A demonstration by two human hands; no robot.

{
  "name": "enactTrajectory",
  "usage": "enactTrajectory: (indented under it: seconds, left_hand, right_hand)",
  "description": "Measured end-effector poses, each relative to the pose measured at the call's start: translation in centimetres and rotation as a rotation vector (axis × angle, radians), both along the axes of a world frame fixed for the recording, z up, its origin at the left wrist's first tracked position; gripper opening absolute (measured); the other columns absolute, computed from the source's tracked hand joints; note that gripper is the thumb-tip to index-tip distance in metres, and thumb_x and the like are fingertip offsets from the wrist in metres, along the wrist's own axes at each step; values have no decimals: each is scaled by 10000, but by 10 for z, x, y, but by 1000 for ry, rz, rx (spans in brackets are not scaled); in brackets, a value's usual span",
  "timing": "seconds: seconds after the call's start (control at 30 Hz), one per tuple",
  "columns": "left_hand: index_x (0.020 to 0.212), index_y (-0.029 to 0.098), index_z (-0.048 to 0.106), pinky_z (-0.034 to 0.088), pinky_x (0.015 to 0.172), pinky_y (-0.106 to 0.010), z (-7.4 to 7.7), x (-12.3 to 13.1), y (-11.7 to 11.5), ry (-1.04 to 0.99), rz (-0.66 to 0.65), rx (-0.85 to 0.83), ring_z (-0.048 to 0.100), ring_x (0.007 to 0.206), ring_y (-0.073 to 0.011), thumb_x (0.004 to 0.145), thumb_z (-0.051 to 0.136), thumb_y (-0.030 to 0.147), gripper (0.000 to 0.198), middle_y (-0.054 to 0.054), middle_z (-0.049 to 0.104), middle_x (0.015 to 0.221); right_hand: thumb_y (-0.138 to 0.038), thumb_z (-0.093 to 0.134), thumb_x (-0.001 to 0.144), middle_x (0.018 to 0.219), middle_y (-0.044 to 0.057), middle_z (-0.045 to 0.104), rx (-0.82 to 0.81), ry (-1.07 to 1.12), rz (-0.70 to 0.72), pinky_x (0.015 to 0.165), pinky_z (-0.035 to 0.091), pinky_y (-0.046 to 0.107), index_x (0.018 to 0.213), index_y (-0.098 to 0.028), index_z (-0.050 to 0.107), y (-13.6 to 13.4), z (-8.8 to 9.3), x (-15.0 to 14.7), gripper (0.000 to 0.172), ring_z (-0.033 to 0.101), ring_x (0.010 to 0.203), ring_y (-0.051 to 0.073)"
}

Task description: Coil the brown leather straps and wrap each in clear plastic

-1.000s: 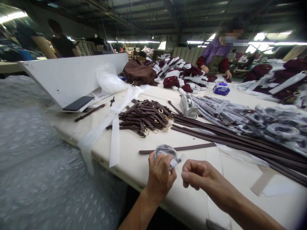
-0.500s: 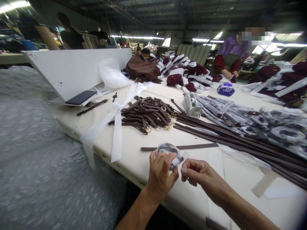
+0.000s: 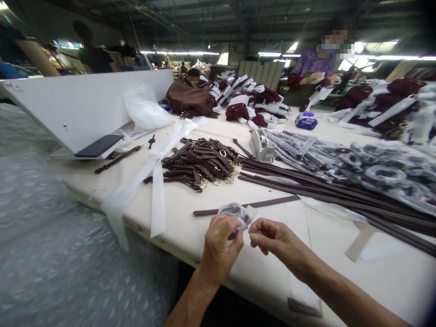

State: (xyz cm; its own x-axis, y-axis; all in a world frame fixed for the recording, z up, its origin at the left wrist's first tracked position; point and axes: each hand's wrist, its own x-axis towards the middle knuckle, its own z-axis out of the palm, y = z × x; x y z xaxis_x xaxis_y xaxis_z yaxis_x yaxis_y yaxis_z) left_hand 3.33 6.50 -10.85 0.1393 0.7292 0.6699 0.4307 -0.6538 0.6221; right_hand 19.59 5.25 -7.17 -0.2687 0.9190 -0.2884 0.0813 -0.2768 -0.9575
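My left hand (image 3: 220, 245) is closed around a small coiled brown strap wrapped in clear film (image 3: 235, 212), held just above the near edge of the white table (image 3: 211, 195). Close to its right, my right hand (image 3: 272, 236) is closed in a pinch beside the white flap of that wrapping; what its fingertips hold is hidden. A single long brown strap (image 3: 269, 203) lies flat on the table just beyond both hands.
A heap of short brown straps with gold clips (image 3: 199, 163) lies mid-table, long brown straps (image 3: 327, 193) and film-wrapped coils (image 3: 374, 168) to the right. A white ribbon (image 3: 155, 181) hangs over the edge. Bubble wrap (image 3: 51, 245) fills the left. A person (image 3: 311, 75) works at the far side.
The wrapped coil has sunk lower into my left hand and looks flatter. My right hand has moved closer to it. The far person has raised their hands.
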Motion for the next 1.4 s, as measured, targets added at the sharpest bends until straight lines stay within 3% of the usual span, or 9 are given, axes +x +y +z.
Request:
enactTrajectory:
  seconds: [0.13, 0.7, 0.87, 0.97, 1.03, 1.1, 1.17, 1.27, 1.4]
  left_hand:
    - [908, 200, 560, 475, 706, -259, -4, 1, -3, -61, 18, -230, 584, 783, -150, 760, 574, 119, 169, -21, 618, 844]
    - [877, 167, 507, 402, 510, -179, 10, 12, 6, -737, -318, -1025, 566, 551, -88, 706, 670, 236, 246, 19, 629, 696]
    - [859, 162, 506, 415, 519, -187, 17, 10, 6, -888, -344, -1216, 562, 531, -90, 668, 694, 214, 273, 21, 625, 653]
    - [849, 157, 522, 408, 519, -175, 18, 12, 8, -935, -334, -1261, 554, 541, -78, 660, 696, 204, 261, 13, 629, 697]
    - [857, 155, 533, 417, 544, -178, 18, 14, 8, -949, -356, -1287, 559, 570, -80, 668, 691, 218, 254, 6, 627, 725]
    - [880, 160, 544, 422, 564, -184, 18, 18, 7, -925, -394, -1312, 555, 584, -83, 685, 682, 249, 255, 12, 611, 718]
    - [872, 163, 556, 412, 552, -180, 19, 23, 4, -849, -399, -1329, 532, 580, -80, 689, 678, 278, 248, 25, 584, 689]
    - [796, 160, 578, 391, 509, -177, 17, 31, 1, -670, -329, -1316, 489, 567, -84, 683, 672, 346, 237, 36, 537, 642]
    - [623, 181, 594, 448, 515, -257, 8, 51, 9, -419, -277, -1235, 525, 561, -159, 614, 665, 499, 326, 4, 544, 559]
  right_hand:
    - [-310, 678, 681, 626, -47, 566, -25, 51, -64, 540, 339, 224, 927, -184, 450, 0, 0, 1, 358, 428, 542, 82]
    - [-255, 675, 638, 561, -52, 547, 110, 109, -213, 458, 310, 189, 664, -194, 352, 7, -11, -1, 330, 473, 501, 75]
    - [-374, 657, 703, 473, -64, 521, 148, -94, -217, 390, 281, 191, 696, -216, 330, 7, -23, 2, 364, 477, 417, 105]
    - [-409, 668, 723, 530, -40, 527, 461, -537, -236, 449, 338, 233, 806, -201, 458, 4, -20, 6, 307, 506, 483, 137]
    - [-374, 659, 754, 780, 44, 624, 826, -824, -182, 632, 417, 319, 1001, -202, 524, 5, -13, 11, 331, 579, 725, 207]
    - [-323, 584, 830, 1039, 96, 608, 1144, -998, -24, 867, 355, 440, 1107, -219, 519, 7, -5, 17, 302, 532, 991, 255]
    - [-246, 469, 899, 1023, 92, 611, 1285, -1117, 205, 974, 247, 485, 1040, -186, 540, 11, 0, 24, 169, 515, 1008, 233]
    - [-165, 378, 913, 778, 52, 600, 1323, -1251, 450, 889, 334, 421, 881, -140, 533, 15, 1, 36, 160, 525, 741, 186]
    - [-186, 355, 904, 671, 30, 547, 1415, -1283, 470, 621, 368, 330, 817, -132, 514, 13, -12, 52, 190, 452, 559, 162]
